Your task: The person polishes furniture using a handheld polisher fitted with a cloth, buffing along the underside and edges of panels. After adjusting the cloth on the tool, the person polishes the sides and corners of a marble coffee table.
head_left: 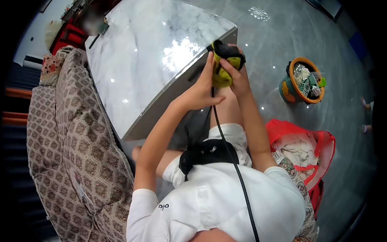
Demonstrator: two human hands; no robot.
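Near the corner of the marble table, my right hand [238,76] is closed on a soft yellow-green and black fabric item [223,74], its thumb pressed on the near face. The exact kind of this item cannot be made out. Against the item's left side lies my left hand [201,88], with the index finger stretched upward and the thumb spread out below. The other left fingers are partly hidden. Both hands are above my knee, just off the table's edge. A black cable [229,147] runs from near the hands down over my shirt.
The glossy marble table [133,52] stands ahead to the left. A patterned sofa [80,133] is at left. To the right are a full bin [282,89] with an orange rim and a red bag [325,147] with pale cloth inside. Part of another person shows at far right.
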